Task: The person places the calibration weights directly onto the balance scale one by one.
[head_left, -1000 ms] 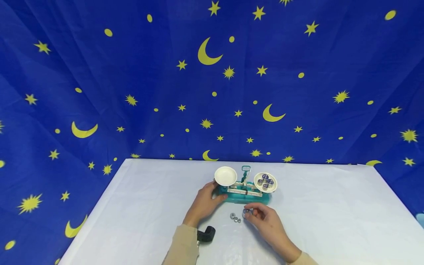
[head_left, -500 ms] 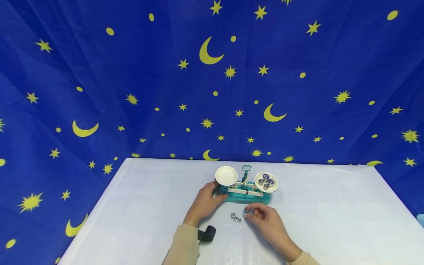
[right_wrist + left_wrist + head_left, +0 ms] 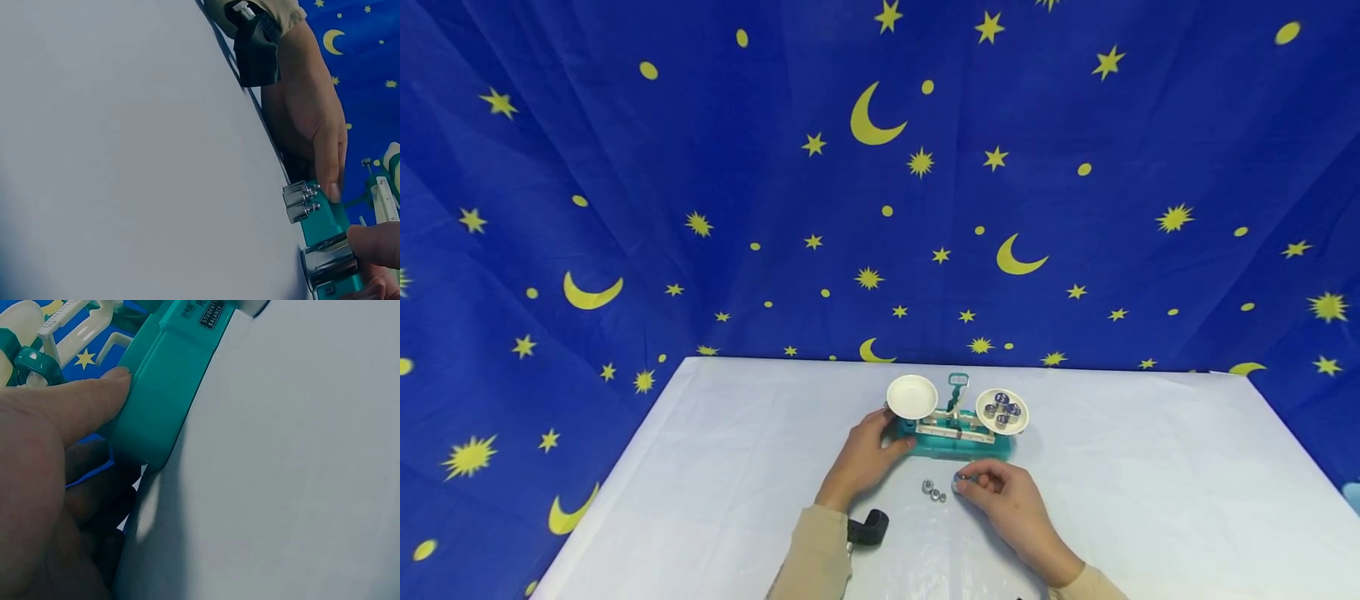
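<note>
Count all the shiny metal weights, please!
8 that I see: four weights in the right dish, three weights on the table, one big weight pinched by the right hand. That hand might hide more.

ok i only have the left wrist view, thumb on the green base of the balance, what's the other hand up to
Observer: The right hand pinches a large metal weight just in front of the student balance.
Operator: got it, anything in the pans
Observer: Four metal weights sit in the pan on the right in the head view.
Operator: and how many loose ones besides the one in the hand
Observer: Three smaller metal weights on the white table, to the left of the pinched one in the head view.
</note>
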Available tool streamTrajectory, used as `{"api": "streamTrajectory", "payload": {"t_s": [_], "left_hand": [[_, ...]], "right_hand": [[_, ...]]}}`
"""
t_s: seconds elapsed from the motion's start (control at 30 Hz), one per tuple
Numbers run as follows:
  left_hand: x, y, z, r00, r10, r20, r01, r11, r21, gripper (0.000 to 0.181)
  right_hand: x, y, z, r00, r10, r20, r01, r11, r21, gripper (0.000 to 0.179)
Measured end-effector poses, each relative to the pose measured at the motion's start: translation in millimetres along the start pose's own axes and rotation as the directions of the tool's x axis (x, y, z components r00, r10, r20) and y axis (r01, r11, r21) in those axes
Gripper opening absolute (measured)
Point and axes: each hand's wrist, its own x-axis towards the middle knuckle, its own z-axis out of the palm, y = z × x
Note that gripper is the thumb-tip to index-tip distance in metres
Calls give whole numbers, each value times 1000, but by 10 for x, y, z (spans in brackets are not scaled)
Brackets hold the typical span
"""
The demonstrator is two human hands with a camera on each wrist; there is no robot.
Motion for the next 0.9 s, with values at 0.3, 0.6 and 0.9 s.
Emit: {"api": "streamTrajectory", "payload": {"t_s": [0.3, 0.6, 0.9], "left_hand": [[12, -17, 5, 1000, 3, -4, -2, 1000, 3, 61], [8, -27, 12, 1000, -3, -1, 3, 1000, 9, 61], [1, -37, 15, 1000, -6, -3, 6, 1000, 15, 61]], "right_hand": [[18, 8, 1, 999, 31, -38, -32, 999, -24, 14], [-12, -33, -12, 999, 45, -30, -45, 999, -11, 17], [-36, -83, -8, 999, 22, -34, -22, 1000, -10, 14]]}}
